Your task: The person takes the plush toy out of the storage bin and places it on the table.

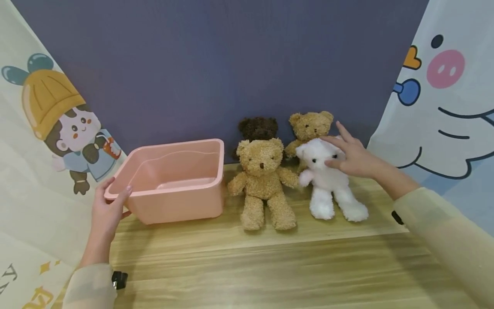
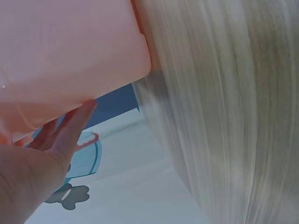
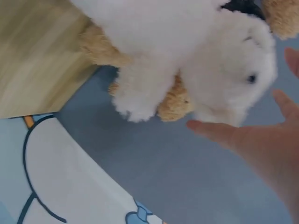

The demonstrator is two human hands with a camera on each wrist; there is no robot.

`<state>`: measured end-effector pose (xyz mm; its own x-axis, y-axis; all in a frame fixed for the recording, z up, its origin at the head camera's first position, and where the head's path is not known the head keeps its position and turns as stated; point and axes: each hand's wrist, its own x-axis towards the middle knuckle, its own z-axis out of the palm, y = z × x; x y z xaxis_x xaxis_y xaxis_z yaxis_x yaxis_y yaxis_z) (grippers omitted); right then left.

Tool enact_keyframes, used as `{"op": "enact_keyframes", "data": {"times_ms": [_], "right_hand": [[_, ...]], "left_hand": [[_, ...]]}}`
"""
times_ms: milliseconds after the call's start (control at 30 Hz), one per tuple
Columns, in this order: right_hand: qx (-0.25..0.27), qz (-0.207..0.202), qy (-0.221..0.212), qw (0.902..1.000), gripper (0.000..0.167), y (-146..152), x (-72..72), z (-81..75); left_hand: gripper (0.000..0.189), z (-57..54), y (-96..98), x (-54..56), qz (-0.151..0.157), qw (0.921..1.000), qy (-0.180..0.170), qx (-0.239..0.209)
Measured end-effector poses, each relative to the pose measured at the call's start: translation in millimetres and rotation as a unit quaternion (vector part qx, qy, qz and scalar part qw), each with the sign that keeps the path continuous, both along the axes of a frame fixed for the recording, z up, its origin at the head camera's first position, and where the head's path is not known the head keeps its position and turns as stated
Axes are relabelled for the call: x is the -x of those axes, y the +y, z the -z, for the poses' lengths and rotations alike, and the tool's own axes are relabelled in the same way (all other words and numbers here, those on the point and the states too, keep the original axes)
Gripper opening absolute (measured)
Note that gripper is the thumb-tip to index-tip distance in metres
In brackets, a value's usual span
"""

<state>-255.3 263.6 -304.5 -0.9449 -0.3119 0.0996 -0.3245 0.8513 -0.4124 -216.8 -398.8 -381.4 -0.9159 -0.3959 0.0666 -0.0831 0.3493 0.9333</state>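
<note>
At the left stands a pink plastic bin, nothing visible inside it. My left hand grips its left front corner, thumb over the rim and fingers beneath; the left wrist view shows those fingers against the bin wall. A white teddy bear sits at the right, facing me. Over its head my right hand spreads its fingers, holding nothing. In the right wrist view the thumb and fingers lie beside the white head; whether they touch it, I cannot tell.
A tan teddy bear sits between bin and white bear. Behind are a dark brown bear and another tan bear, leaning near a dark blue wall. Printed cartoon sheets flank the wooden tabletop.
</note>
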Motion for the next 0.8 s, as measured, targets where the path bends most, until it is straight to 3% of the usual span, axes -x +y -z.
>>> {"op": "enact_keyframes", "data": {"times_ms": [267, 367, 433, 500, 600, 667, 800], "right_hand": [[-0.009, -0.001, -0.014, 0.9999, 0.072, -22, -7.6, -18.8], [-0.015, -0.013, -0.025, 0.9995, 0.071, -34, -13.8, -19.2], [-0.02, -0.022, -0.035, 0.9989, 0.072, -40, -19.7, -18.1], [-0.021, -0.029, -0.047, 0.9982, 0.074, -46, -27.8, -18.2], [-0.017, -0.03, -0.063, 0.9974, 0.078, -55, -39.1, -18.7], [-0.02, -0.022, -0.063, 0.9976, 0.079, -60, -45.5, -19.3], [-0.023, 0.01, -0.052, 0.9983, 0.08, -68, -54.5, -16.7]], "left_hand": [[0.076, -2.8, -13.1, 6.9, -0.043, 0.999, 0.006, 0.0], [0.074, -10.5, -21.0, 6.1, -0.077, 0.9963, -0.005, 0.038], [0.069, -17.4, -20.5, 3.5, -0.113, 0.9902, -0.003, 0.082], [0.061, -27.7, -12.5, 0.3, -0.163, 0.978, 0.021, 0.128], [0.053, -47.3, 15.5, -6.1, -0.195, 0.9619, 0.087, 0.17], [0.049, -62.5, 41.1, -10.7, -0.172, 0.9587, 0.134, 0.183], [0.045, -88.7, 100.4, -19.4, -0.048, 0.9618, 0.194, 0.187]]}}
